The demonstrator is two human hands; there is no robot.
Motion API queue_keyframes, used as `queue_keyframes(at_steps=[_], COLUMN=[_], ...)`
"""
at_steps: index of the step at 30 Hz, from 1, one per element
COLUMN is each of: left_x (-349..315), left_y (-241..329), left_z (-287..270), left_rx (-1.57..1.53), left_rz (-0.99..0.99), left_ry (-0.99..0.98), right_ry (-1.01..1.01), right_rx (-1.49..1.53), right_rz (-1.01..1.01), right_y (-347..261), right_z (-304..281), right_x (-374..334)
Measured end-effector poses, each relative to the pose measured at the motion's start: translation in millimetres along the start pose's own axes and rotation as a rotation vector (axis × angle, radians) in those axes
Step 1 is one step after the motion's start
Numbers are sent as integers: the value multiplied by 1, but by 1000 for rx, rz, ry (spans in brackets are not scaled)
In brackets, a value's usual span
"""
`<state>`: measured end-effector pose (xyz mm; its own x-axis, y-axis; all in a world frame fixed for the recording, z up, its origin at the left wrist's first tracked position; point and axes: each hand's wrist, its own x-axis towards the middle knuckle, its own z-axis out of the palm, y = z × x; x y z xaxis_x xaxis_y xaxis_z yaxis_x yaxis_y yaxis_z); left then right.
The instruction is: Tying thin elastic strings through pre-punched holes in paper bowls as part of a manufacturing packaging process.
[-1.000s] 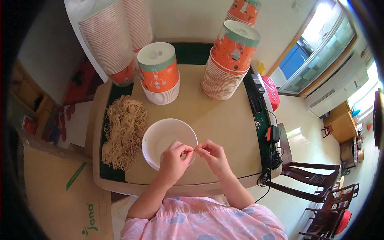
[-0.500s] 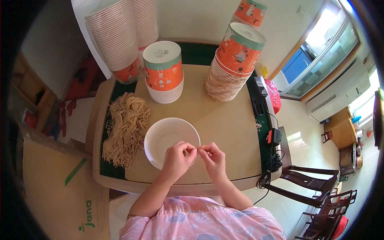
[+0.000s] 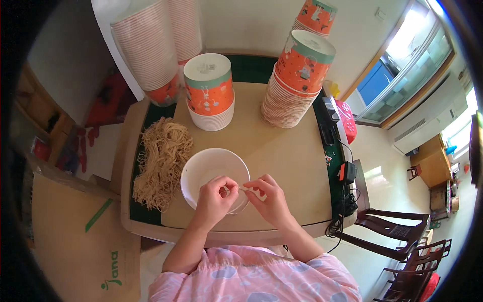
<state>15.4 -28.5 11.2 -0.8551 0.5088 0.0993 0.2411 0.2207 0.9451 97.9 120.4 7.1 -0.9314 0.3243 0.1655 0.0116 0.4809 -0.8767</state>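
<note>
A white paper bucket (image 3: pixel 201 171) stands mouth up near the table's front edge. Over its near right side, my left hand (image 3: pixel 216 200) and my right hand (image 3: pixel 270 200) face each other, each closed in a pinch. Between the fingertips runs a thin pale cord (image 3: pixel 242 189), and a loose bit of it shows below my left hand. Whether the cord passes through the bucket's wall is hidden by my fingers. A heap of tan cords (image 3: pixel 161 161) lies left of the bucket.
Behind the bucket stand an upside-down stack of orange and green paper buckets (image 3: pixel 209 95) and a taller stack (image 3: pixel 297 83) with tan strands around its lower rims. More stacked buckets (image 3: pixel 146 50) rise at the far left. Black cables (image 3: pixel 342 211) hang over the right edge by a wooden chair (image 3: pixel 390 229).
My hands have drawn slightly apart, the right one opening its angle a little to the right. More of the cord shows between and below them. The whole view has shifted slightly.
</note>
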Motion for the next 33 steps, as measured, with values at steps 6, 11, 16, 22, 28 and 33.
queue_keyframes(at_steps=[6,11,16,22,28,33], left_x=[-1,-5,-5,-5,0,2], left_y=[0,2,1,-4,-9,6], left_z=[0,-4,-5,-9,3,7], left_rx=[19,214,166,148,19,123], left_rz=[0,117,54,23,51,55], left_ry=[16,78,77,-137,-62,-28], right_ry=[-49,-53,-42,-55,-87,-66], right_rx=[-92,-69,-119,-155,-179,-165], right_rz=[-97,-112,-136,-126,-157,-168], right_y=[3,4,5,6,3,2], right_z=[2,2,-1,-2,-2,0], right_x=[7,8,9,8,6,6])
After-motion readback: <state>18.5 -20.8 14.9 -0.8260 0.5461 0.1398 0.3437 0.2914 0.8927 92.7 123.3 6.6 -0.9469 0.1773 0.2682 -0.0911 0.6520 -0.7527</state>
